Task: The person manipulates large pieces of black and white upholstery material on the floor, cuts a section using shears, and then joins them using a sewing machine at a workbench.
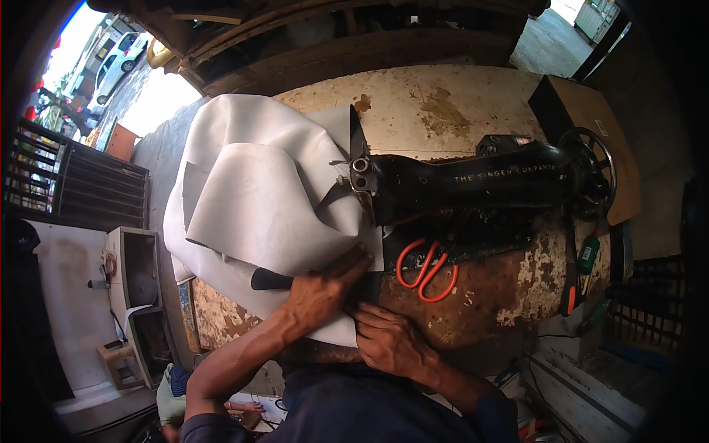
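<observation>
A large white leather-like sheet (pixel 244 192) lies bunched in folds left of the black sewing machine (pixel 465 181), its edge under the machine's needle end. My left hand (pixel 321 295) is closed on the sheet's near fold, fingers reaching toward the machine. A dark flap (pixel 271 280) of material shows beside that wrist. My right hand (pixel 391 340) grips the sheet's near edge where it meets a dark strip, with its fingertips partly hidden. Red-handled scissors (pixel 427 273) lie beside the machine bed, their blades out of sight under it.
The worn wooden table (pixel 473 310) has peeling patches. At the right are a cardboard box (pixel 583 133), a green bottle (pixel 588 252) and an orange-tipped tool (pixel 570 295). A wooden cabinet (pixel 136 269) stands left. Another person's hand (pixel 247 407) shows low at left.
</observation>
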`<state>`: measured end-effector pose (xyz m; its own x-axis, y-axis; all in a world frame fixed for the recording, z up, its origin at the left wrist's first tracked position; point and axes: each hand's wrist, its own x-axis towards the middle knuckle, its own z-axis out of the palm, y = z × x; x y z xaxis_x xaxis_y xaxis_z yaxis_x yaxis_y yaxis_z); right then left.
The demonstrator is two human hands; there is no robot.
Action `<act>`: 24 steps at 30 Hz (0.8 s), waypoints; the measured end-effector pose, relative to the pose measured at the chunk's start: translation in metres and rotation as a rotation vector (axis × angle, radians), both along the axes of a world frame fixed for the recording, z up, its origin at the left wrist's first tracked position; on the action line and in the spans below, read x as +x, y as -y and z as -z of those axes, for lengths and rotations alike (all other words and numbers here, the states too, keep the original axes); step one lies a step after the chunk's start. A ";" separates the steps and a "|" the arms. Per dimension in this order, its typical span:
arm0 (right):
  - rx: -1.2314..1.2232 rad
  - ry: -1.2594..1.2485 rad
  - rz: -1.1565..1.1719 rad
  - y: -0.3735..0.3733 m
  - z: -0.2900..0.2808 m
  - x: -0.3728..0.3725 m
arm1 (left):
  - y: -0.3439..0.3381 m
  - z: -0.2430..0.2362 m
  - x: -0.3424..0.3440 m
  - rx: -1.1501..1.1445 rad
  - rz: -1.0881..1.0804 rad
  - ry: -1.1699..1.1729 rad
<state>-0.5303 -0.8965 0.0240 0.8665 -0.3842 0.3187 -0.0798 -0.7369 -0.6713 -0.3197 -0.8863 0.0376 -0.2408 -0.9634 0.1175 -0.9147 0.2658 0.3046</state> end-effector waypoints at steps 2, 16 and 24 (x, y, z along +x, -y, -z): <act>0.008 -0.006 -0.005 0.000 0.001 0.000 | 0.000 0.004 0.001 -0.024 0.009 0.000; 0.035 -0.067 0.002 0.008 -0.012 -0.011 | 0.006 -0.038 0.006 0.494 0.012 0.071; -0.003 -0.108 -0.008 0.010 -0.017 -0.013 | -0.004 -0.037 0.006 0.481 0.039 -0.004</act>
